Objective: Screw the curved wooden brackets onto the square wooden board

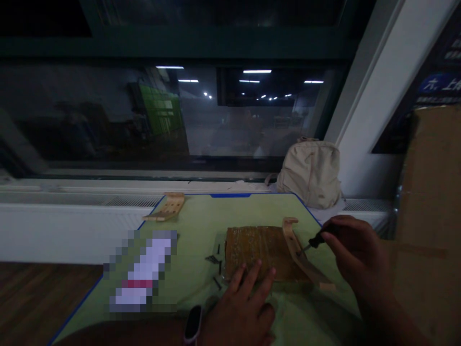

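Observation:
My right hand (355,250) grips the dark handle of a screwdriver (317,239), with its shaft slanting down to the left. The tip meets a curved wooden piece (295,242) with holes in it, at or beside one hole. That piece lies along the right side of a flat brown cardboard slab (259,250) wrapped in clear tape. My left hand (250,305) rests with fingers spread on the slab's near edge and holds nothing. Several dark screws (213,259) lie on the table just left of the slab.
A second wooden piece with holes (169,207) lies at the far left of the pale green table (201,211). A blurred-out pale object (147,271) lies at left. Behind stand a beige backpack (311,170) and a window; a tall cardboard box (430,216) rises at right.

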The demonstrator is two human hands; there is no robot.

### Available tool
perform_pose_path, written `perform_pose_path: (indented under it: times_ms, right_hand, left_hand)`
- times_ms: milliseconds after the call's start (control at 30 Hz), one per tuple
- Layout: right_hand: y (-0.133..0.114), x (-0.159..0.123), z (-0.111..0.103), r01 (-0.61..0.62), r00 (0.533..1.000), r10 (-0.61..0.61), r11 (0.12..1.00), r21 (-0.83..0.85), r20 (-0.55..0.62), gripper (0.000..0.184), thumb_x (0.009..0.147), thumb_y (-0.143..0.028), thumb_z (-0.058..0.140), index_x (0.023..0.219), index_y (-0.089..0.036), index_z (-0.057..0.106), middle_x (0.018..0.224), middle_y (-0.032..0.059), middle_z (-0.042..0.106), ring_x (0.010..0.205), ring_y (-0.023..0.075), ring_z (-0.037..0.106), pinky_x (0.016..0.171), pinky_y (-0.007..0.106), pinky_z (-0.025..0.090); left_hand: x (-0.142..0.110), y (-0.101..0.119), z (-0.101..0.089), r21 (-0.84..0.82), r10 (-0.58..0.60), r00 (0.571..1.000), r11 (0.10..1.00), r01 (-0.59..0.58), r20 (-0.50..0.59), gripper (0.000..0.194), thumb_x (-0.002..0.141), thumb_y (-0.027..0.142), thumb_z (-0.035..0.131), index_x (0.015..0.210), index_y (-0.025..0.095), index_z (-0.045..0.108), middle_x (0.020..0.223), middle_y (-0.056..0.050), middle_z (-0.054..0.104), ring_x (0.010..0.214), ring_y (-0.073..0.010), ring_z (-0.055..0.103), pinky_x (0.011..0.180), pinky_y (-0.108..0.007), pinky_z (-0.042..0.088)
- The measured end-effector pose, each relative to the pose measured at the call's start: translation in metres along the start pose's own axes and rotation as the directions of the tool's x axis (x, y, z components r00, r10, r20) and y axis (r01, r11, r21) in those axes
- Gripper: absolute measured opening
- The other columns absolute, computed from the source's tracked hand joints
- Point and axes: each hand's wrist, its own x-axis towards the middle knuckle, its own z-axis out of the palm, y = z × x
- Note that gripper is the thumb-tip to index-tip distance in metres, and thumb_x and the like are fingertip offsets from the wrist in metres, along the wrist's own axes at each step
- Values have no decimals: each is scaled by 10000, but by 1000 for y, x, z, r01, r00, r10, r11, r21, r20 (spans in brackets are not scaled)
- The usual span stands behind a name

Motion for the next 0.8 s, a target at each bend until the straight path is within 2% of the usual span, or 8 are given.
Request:
perform_pose_path:
  times_ms: [100,233,300,367,433,600,700,800]
  right_hand:
    - [-3,1,0,50,997,-48,998,-31,61,174,820,-286,779,980,-259,717,924,52,679,832,171,702,691,273,629]
    - [-4,-1,3,-14,984,15,1000,-8,178,218,940,-300,646,1149,-259,693,1017,85,758,918,189,761,776,311,653]
    - [-2,-2,4,-20,990,20,1000,-2,142,210,923,-297,675,1130,-261,688,941,66,776,843,189,774,712,299,660]
    - [1,-2,5,15,998,-14,1000,-23,56,233,861,-288,751,1084,-266,686,868,37,761,753,181,762,637,275,651]
    - [2,-1,5,64,998,-64,996,-56,-3,275,808,-274,799,1057,-276,683,851,19,731,720,172,739,608,266,639]
    - [-4,4,1,141,981,-131,988,-63,140,171,858,-271,732,1030,-267,727,920,55,690,840,182,707,688,287,624]
    - [-4,3,-1,81,982,-72,996,-42,173,208,928,-283,644,1116,-263,730,1024,86,725,943,204,729,781,335,636]
    - [-1,0,-1,-18,981,15,1000,13,193,225,934,-269,646,1147,-274,719,1034,73,771,934,208,763,780,351,654]
  left_hand:
    - [0,3,-8,-33,-31,998,999,32,54,341,913,491,696,1037,177,643,1645,-161,302,1468,-440,321,1141,-572,250]
    - [-2,0,-1,-8,-5,1000,1000,5,29,346,910,511,689,1020,186,649,1635,-167,317,1462,-424,329,1149,-552,219]
    - [-4,-4,9,26,20,1000,999,-20,-11,352,931,537,648,1006,194,654,1629,-161,330,1452,-410,345,1159,-537,186]
    - [-4,-6,16,55,39,998,998,-36,-56,360,947,550,621,1002,195,652,1619,-164,348,1437,-405,367,1162,-536,167]
    - [-4,-6,17,60,45,996,997,-41,-77,359,938,544,637,989,189,646,1608,-175,362,1424,-414,383,1152,-543,186]
    - [-1,0,-1,-16,-9,1000,1000,9,12,335,915,496,686,997,174,642,1634,-176,315,1453,-441,342,1138,-564,246]
    - [-1,1,-4,-30,-26,999,999,27,29,340,922,493,681,1024,171,652,1639,-177,306,1470,-435,318,1153,-567,233]
    - [-3,-2,7,-12,6,1000,1000,-5,7,354,915,519,681,1012,179,666,1641,-167,308,1468,-419,328,1173,-553,200]
